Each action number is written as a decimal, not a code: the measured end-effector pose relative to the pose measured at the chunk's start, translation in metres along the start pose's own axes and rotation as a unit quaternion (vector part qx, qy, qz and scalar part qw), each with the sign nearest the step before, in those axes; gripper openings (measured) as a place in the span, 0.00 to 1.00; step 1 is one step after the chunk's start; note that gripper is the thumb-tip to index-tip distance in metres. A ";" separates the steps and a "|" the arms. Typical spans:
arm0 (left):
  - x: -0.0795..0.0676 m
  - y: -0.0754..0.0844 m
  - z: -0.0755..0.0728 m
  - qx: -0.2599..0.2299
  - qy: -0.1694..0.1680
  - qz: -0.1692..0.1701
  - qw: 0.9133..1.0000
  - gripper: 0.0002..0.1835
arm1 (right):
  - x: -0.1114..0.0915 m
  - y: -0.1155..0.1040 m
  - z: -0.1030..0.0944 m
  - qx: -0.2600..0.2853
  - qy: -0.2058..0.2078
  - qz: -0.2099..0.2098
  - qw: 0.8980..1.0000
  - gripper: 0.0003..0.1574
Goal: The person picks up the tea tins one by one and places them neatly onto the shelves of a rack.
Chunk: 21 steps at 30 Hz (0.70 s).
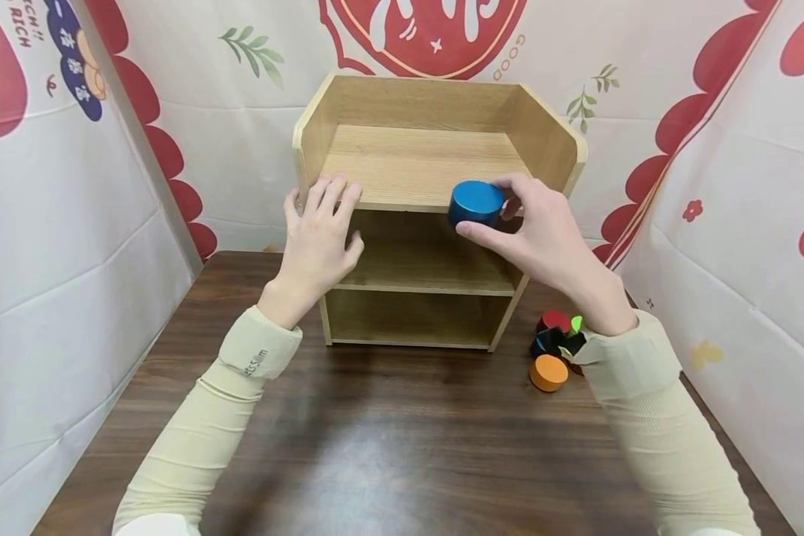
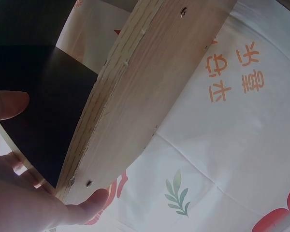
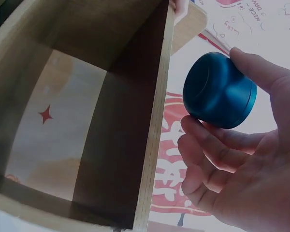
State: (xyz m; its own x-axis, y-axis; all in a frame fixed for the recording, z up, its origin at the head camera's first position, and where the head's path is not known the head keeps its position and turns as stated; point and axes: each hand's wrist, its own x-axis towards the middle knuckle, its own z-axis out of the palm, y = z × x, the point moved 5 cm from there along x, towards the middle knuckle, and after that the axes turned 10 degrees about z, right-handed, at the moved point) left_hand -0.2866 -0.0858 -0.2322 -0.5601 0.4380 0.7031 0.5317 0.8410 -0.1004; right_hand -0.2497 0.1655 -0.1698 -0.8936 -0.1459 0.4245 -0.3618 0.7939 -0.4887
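My right hand [image 1: 546,227] holds a short blue metallic cylinder [image 1: 476,201] between thumb and fingers, in front of the top board's right front edge. In the right wrist view the cylinder [image 3: 217,92] shows a smooth body and a thin rim band, tilted beside the shelf's side. A small wooden shelf unit [image 1: 422,152] stands at the back of the table, with a walled top and two lower levels. At its upper left corner rests my left hand [image 1: 318,246], fingers spread over the top board's edge, thumb below it. In the left wrist view one finger lies outside the side panel [image 2: 130,96].
Right of the shelf, on the dark wood table [image 1: 362,432], lie an orange cylinder [image 1: 548,372], a red one [image 1: 553,321] and a black item with green leaf-like pieces [image 1: 575,326], partly behind my right wrist. White printed cloth [image 1: 228,149] surrounds the table on three sides.
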 end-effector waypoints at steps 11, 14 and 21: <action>0.000 0.000 0.000 0.006 0.002 0.004 1.000 0.32 | 0.034 -0.015 0.016 -0.004 -0.010 0.000 1.000 0.40; 0.001 0.000 0.000 0.007 0.005 0.005 1.000 0.32 | 0.042 -0.019 0.021 -0.007 -0.009 -0.002 1.000 0.40; 0.001 -0.001 -0.001 0.008 0.007 0.007 1.000 0.32 | 0.060 -0.027 0.033 -0.009 -0.012 0.007 1.000 0.41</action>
State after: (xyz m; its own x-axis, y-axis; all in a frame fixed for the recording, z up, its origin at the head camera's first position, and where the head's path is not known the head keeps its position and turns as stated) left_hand -0.2868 -0.0864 -0.2312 -0.5437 0.4455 0.7113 0.5291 0.8398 -0.1217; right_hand -0.3021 0.1162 -0.1561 -0.9051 -0.1489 0.3983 -0.3444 0.8061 -0.4812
